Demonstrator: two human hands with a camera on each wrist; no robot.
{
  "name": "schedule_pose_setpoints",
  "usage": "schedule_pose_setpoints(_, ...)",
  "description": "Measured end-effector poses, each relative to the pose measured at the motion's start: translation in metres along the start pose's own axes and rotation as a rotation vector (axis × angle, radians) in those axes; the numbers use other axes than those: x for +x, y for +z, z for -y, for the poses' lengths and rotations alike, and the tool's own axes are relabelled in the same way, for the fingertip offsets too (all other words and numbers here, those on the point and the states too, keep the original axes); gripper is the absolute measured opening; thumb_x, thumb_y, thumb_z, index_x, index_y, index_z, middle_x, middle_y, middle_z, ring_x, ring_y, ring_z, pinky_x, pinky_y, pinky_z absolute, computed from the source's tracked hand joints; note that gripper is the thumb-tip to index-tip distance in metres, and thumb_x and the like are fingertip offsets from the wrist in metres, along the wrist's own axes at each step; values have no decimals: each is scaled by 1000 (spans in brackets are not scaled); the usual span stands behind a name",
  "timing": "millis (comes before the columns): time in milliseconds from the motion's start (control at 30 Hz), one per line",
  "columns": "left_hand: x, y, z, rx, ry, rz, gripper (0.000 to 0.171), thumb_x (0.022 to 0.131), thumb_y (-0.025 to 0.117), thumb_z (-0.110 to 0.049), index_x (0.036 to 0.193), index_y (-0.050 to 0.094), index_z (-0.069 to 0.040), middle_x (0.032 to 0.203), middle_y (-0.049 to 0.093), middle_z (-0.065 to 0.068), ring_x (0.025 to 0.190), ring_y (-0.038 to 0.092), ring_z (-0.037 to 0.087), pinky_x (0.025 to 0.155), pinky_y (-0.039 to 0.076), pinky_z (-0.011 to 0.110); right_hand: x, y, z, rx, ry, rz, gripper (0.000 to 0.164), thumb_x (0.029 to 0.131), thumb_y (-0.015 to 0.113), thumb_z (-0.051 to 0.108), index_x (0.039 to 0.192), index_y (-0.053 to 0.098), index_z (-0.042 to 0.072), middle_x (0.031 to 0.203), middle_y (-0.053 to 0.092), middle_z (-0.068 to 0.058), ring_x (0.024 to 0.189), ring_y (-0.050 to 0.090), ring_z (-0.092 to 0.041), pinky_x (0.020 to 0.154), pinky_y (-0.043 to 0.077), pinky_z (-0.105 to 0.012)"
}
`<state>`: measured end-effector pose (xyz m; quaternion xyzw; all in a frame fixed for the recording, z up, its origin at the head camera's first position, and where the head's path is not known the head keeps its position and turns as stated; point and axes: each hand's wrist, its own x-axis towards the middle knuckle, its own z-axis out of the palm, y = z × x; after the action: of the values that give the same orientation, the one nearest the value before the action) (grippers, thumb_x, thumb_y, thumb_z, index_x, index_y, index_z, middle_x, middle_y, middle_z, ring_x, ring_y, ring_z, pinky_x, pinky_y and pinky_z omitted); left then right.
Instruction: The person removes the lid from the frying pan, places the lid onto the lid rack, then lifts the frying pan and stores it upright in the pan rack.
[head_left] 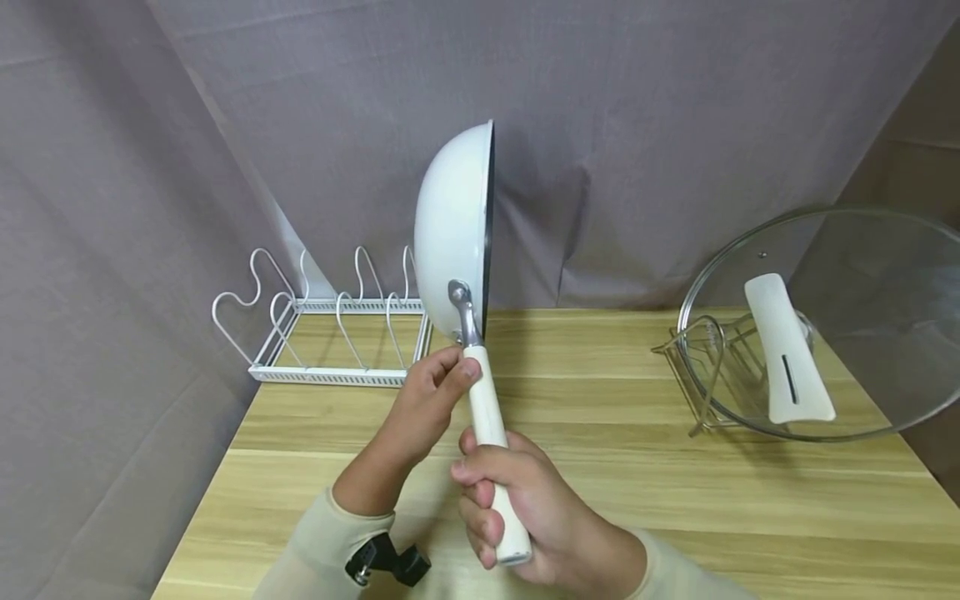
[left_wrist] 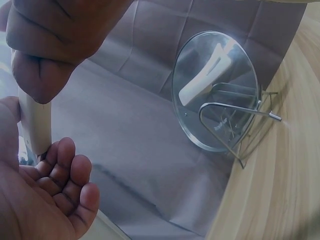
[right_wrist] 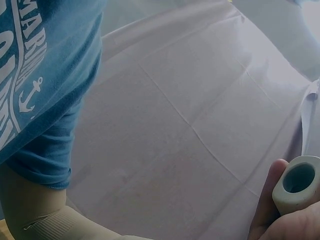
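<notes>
A white frying pan (head_left: 453, 225) is held on edge above the table, its open side facing right and its outer bottom facing left. My right hand (head_left: 536, 500) grips the lower part of its long cream handle (head_left: 487, 400). My left hand (head_left: 427, 400) pinches the handle's upper end near the metal joint, thumb on top. In the left wrist view the fingers of the left hand (left_wrist: 55, 195) curl beneath the handle (left_wrist: 37, 125). The right wrist view shows the hollow butt of the handle (right_wrist: 285, 200) beside the right hand (right_wrist: 295, 227).
Left of the pan, a white wire rack (head_left: 330, 377) with looped dividers stands on the wooden table (head_left: 600, 500). At the right, a large glass lid (head_left: 885, 333) with a cream handle leans in a metal wire stand (head_left: 701, 400). Grey cloth (head_left: 637, 125) hangs behind.
</notes>
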<state>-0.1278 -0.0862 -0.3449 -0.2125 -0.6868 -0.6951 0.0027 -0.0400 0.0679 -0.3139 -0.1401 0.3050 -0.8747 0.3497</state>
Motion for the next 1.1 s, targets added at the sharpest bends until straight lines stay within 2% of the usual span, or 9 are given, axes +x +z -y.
schedule_pose_setpoints(400,1,-1,-3,-9,-2,-11,51,97,63,-50,94,64,1,79,60,2,81,54,16,74,47,28,1,3,2,8,-13,28,14,96,49,2,89,50,14,60,56,12,46,59,0,43,51,-19)
schedule_pose_setpoints(600,1,0,-2,-8,3,-10,55,96,63,-54,94,65,1,78,60,1,81,54,16,74,47,27,1,4,2,7,9,-15,15,96,52,2,89,47,14,59,54,11,44,58,-2,42,51,-20)
schedule_pose_setpoints(867,0,0,-5,-3,0,-26,46,98,62,-41,95,64,4,79,60,1,80,53,15,72,46,27,3,7,3,1,29,-50,16,95,54,3,89,45,15,58,52,10,42,57,-3,41,51,-21)
schedule_pose_setpoints(1100,1,-1,-8,-9,6,-22,44,97,61,-39,94,63,5,78,59,1,79,53,15,71,46,26,4,8,4,-7,25,-40,16,95,54,3,89,45,15,57,53,10,42,57,-3,41,51,-21)
